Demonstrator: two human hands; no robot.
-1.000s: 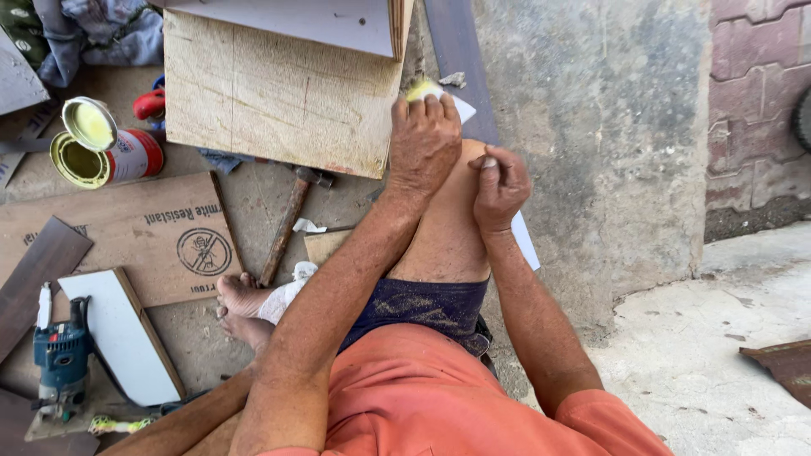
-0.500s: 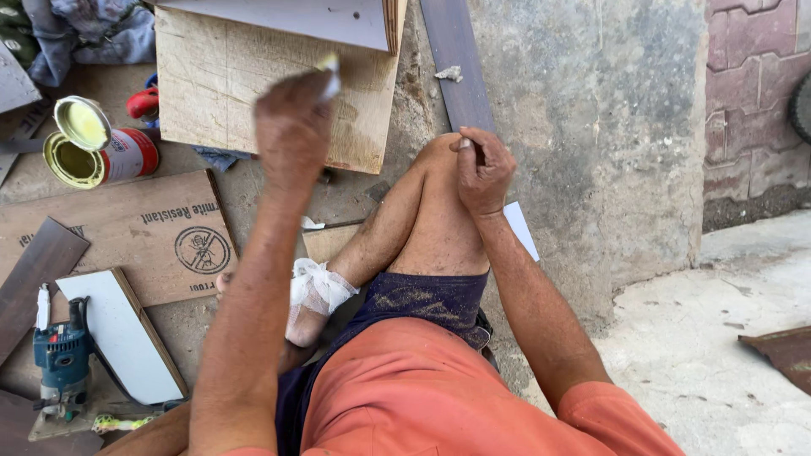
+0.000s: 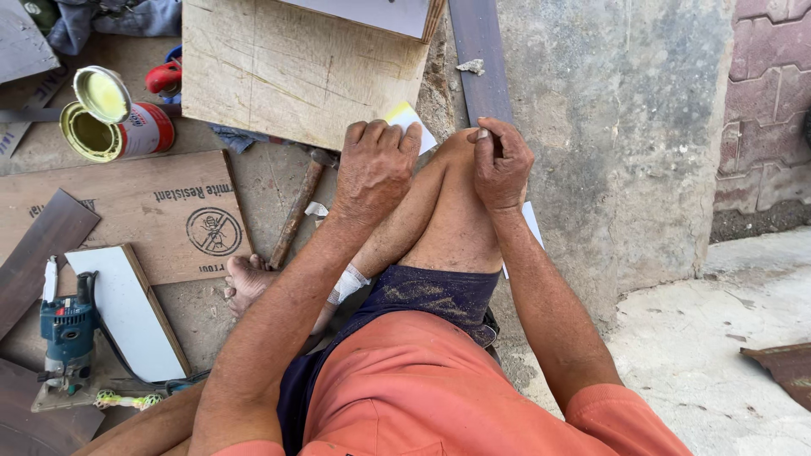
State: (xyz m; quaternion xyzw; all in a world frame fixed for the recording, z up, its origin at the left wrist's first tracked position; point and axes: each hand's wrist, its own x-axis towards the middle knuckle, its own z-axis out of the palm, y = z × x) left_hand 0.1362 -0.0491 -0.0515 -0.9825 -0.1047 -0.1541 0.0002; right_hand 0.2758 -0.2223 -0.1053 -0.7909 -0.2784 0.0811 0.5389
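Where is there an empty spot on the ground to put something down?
The pale concrete floor on the right is bare, from the grey wall out to the rusty sheet. The left side is crowded: an open tin, plywood board, printed board, hammer, white panel and blue power tool.

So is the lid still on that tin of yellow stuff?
No, the tin lies open on its side, its round lid off and leaning against it, yellow inside showing.
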